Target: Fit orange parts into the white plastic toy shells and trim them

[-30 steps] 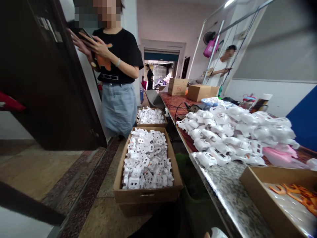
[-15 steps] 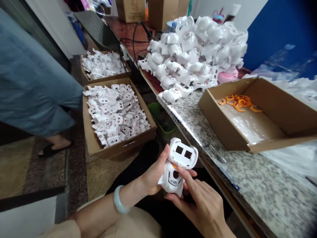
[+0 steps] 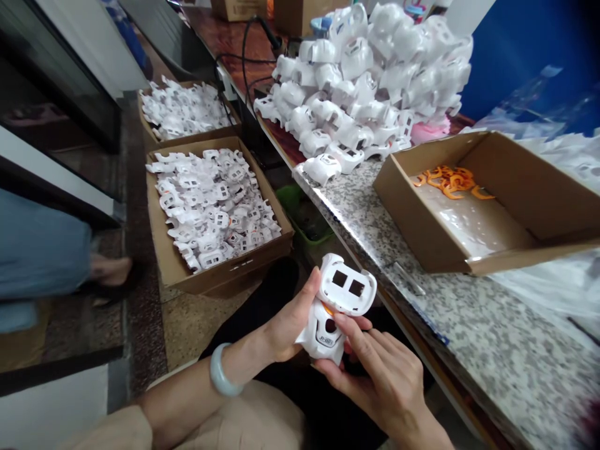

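Both my hands grip one white plastic shell [image 3: 347, 284] over my lap. Its upper part is an oval frame with two square holes; below is a rounded body with dark lettering and a round hole. A thin orange piece [image 3: 328, 309] shows at the joint between the two parts. My left hand [image 3: 291, 322] holds the shell from its left side, thumb along the edge. My right hand [image 3: 379, 369] has its index finger pressed near the orange piece and its thumb under the lower body. Some fingers are hidden behind the shell.
White shells [image 3: 347, 106] are heaped on the table [image 3: 365, 219]. A cardboard box [image 3: 422, 231] there holds orange curved clips [image 3: 452, 181]. Two floor boxes of white parts [image 3: 215, 206] stand left, near a green bin [image 3: 304, 215]. Another person's leg [image 3: 42, 250] is at far left.
The other person has moved away to the left. My view has shifted slightly. Both hands keep their hold on the shell, which is tilted a little differently.
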Demonstrator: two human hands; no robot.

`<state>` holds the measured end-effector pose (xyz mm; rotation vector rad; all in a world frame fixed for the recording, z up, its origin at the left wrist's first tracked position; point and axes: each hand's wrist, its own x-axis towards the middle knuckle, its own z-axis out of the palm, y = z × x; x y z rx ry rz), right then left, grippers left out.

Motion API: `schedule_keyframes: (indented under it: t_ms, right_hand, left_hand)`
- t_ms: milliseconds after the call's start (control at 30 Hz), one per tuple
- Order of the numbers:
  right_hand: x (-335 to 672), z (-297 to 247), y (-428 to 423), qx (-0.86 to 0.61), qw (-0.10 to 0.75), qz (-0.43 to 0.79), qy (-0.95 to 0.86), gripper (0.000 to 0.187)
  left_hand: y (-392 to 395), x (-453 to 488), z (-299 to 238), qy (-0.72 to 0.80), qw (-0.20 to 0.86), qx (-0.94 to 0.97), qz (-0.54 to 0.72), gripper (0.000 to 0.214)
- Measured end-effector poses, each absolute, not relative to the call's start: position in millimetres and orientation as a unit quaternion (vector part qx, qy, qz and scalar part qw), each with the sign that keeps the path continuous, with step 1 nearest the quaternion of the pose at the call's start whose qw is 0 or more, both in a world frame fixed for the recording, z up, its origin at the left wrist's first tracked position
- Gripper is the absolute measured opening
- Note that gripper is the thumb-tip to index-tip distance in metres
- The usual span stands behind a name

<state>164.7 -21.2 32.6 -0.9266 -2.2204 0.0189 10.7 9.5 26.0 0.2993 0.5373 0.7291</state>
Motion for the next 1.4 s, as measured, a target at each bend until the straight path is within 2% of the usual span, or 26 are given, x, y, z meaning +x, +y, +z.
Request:
schedule_keyframes:
  t_ms: [200, 633, 1000, 1100, 1400]
  right_hand:
    - [163.3, 27.7, -19.5, -0.361, 0.365, -0.003, -0.858, 0.061]
    - [167.9, 24.6, -26.1, -0.374, 0.362, 0.069, -0.851, 0.054]
    - [159.2, 26.1, -28.2, -0.433, 0.302, 0.069, -0.847, 0.047]
    - [157.2, 26.1, -29.4, -0.433, 0.316, 0.099, -0.839, 0.044]
    - [158.8, 26.1, -27.5, -0.416, 0.349, 0.107, -0.833, 0.041]
  left_hand:
    - [11.3, 10.2, 28.0, 0.282, 0.878, 0.192, 0.337, 0.081]
    - [11.8, 14.0, 24.4, 0.348, 0.851, 0.193, 0.343, 0.081]
    - [9.5, 11.3, 13.0, 0.387, 0.788, 0.276, 0.391, 0.079]
    - [7.0, 11.5, 11.1, 0.398, 0.777, 0.308, 0.377, 0.082]
    - [7.7, 16.6, 17.4, 0.386, 0.82, 0.227, 0.356, 0.082]
